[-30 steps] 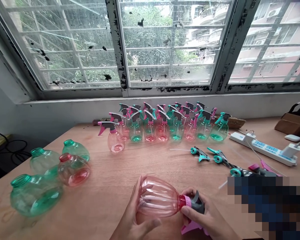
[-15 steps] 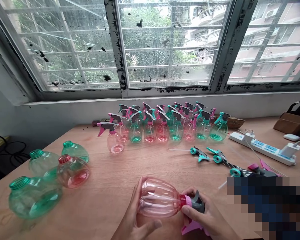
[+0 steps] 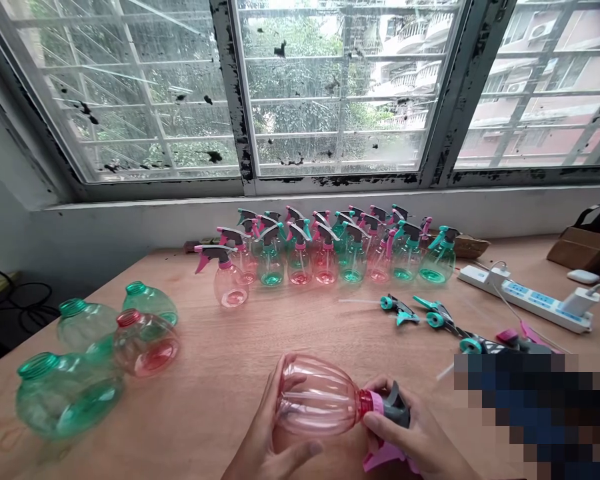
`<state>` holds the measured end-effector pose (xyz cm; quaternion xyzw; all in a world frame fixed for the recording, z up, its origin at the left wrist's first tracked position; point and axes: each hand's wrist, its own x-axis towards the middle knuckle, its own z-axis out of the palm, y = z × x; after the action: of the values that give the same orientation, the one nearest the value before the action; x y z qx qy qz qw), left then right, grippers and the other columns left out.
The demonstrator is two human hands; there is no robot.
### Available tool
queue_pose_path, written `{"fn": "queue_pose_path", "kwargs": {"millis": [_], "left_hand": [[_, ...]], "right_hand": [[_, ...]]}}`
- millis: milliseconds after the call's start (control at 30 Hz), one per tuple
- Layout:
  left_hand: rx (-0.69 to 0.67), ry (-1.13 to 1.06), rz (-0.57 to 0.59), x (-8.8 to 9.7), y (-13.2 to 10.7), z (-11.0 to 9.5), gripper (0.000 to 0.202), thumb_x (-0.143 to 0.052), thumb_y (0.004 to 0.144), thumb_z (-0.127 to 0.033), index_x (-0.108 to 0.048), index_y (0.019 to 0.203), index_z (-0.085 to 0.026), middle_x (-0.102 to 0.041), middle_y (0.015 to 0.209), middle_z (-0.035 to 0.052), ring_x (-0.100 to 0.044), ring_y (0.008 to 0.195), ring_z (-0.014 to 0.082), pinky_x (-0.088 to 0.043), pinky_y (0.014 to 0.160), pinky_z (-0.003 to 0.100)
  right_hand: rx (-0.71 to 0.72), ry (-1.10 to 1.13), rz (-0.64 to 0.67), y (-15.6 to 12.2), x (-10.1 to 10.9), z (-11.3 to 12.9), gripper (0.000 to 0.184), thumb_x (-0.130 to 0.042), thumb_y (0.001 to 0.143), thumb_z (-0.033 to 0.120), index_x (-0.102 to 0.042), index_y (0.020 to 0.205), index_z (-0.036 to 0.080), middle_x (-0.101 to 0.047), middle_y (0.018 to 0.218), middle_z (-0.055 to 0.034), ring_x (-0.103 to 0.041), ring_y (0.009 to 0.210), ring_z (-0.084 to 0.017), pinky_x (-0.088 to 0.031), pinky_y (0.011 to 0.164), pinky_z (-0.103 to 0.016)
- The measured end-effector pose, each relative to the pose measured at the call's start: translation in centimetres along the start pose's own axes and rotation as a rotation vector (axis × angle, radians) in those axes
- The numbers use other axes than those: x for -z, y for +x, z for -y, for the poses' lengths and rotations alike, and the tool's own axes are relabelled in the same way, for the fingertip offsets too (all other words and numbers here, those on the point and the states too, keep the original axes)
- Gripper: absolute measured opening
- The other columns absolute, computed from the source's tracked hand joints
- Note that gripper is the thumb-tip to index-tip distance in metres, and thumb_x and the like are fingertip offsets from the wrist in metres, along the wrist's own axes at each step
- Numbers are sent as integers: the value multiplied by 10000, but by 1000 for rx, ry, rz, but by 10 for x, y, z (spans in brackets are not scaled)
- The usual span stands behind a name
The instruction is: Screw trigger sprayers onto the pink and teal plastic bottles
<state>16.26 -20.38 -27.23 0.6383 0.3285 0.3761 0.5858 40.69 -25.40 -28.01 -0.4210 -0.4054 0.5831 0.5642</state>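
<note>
A clear pink spray bottle [image 3: 320, 395] lies on its side between my hands, its neck pointing right. My left hand [image 3: 275, 427] cups the base end. Its fingers go behind the bottle and its thumb stretches out below, apart from the wall. At the neck, my right hand [image 3: 410, 433] grips the pink collar [image 3: 377, 403] of the trigger spray head [image 3: 396, 408] between thumb and fingers. The head is dark grey, with a pink trigger [image 3: 383, 456] hanging beneath my right hand. The head sits on the bottle's neck; how tightly cannot be seen.
Headless green bottles [image 3: 70, 397] and one pink bottle [image 3: 147, 343] stand at left. Rows of assembled spray bottles [image 3: 325, 260] line the back. Loose spray heads [image 3: 400, 310], a power strip [image 3: 525, 297] and a brown box [image 3: 587, 240] are at right. A blurred patch covers the lower right.
Fingers of my left hand now show a little more through the bottle's wall near its base. Otherwise the hands and bottle hold almost the same position.
</note>
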Motion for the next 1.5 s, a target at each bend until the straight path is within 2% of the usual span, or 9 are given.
{"fn": "queue_pose_path", "kwargs": {"millis": [133, 300, 433, 567, 700, 933, 1067, 1267, 1500], "left_hand": [[-3, 17, -45, 0, 0, 2, 964, -774, 824, -437, -199, 1589, -318, -350, 1632, 90, -364, 1473, 360, -247, 1248, 465], [0, 28, -22, 0, -1, 1, 950, -718, 879, -434, -106, 1599, -342, -460, 1562, 92, -436, 1436, 321, -228, 1252, 462], [18, -4, -32, -1, 0, -2, 1054, -785, 814, -441, -103, 1606, -303, -296, 1659, 96, -302, 1505, 353, -222, 1256, 475], [35, -63, 0, -2, 2, -3, 1070, -800, 806, -419, -105, 1608, -284, -281, 1665, 99, -216, 1536, 349, -195, 1262, 493], [-7, -61, -43, -2, 1, 0, 870, -712, 888, -411, -199, 1587, -344, -210, 1693, 42, -179, 1550, 318, -120, 1276, 478], [17, -76, 0, -3, -1, -7, 1068, -811, 806, -397, -106, 1604, -309, -229, 1687, 59, -208, 1545, 303, -149, 1281, 419], [54, -55, 5, -4, -2, -11, 972, -766, 845, -416, -171, 1599, -270, -275, 1670, 87, -223, 1539, 321, -152, 1278, 449], [-30, -17, -34, -6, -2, -7, 866, -690, 911, -407, -148, 1586, -392, -270, 1674, 23, -259, 1530, 291, -143, 1276, 421], [10, -54, 18, 0, -1, -1, 1086, -800, 788, -485, -111, 1605, -296, -265, 1668, 107, -369, 1463, 386, -263, 1239, 495]], "right_hand": [[-4, -2, -13, 0, 0, 1, 384, -837, 766, 443, -620, 881, 148, -705, 602, 1, -634, 516, -122, -487, 512, -213], [0, -1, -16, 0, 0, 1, 394, -844, 759, 445, -615, 881, 148, -705, 587, 9, -629, 509, -111, -473, 504, -191], [-4, -5, -35, -1, -1, 2, 409, -863, 737, 443, -624, 884, 145, -702, 597, 19, -622, 508, -98, -470, 504, -178], [-5, 5, -40, -1, -2, 4, 393, -853, 748, 448, -628, 871, 151, -710, 590, 15, -639, 510, -105, -476, 508, -183], [-11, 20, -44, -1, -1, 4, 385, -855, 750, 440, -624, 873, 157, -714, 587, 12, -649, 508, -110, -484, 508, -189], [-6, 22, -47, -1, -2, 3, 393, -864, 736, 439, -621, 872, 161, -714, 583, 16, -651, 496, -115, -494, 500, -192], [-16, 2, -61, -1, -2, 4, 400, -858, 736, 451, -623, 881, 161, -713, 583, 13, -649, 501, -120, -503, 504, -199], [10, -43, -71, -1, 0, 4, 384, -836, 756, 453, -627, 882, 156, -707, 581, 3, -638, 504, -132, -497, 504, -214], [17, -53, -64, -2, -2, 5, 405, -854, 721, 476, -633, 867, 170, -679, 603, 17, -631, 510, -140, -501, 512, -235]]}}
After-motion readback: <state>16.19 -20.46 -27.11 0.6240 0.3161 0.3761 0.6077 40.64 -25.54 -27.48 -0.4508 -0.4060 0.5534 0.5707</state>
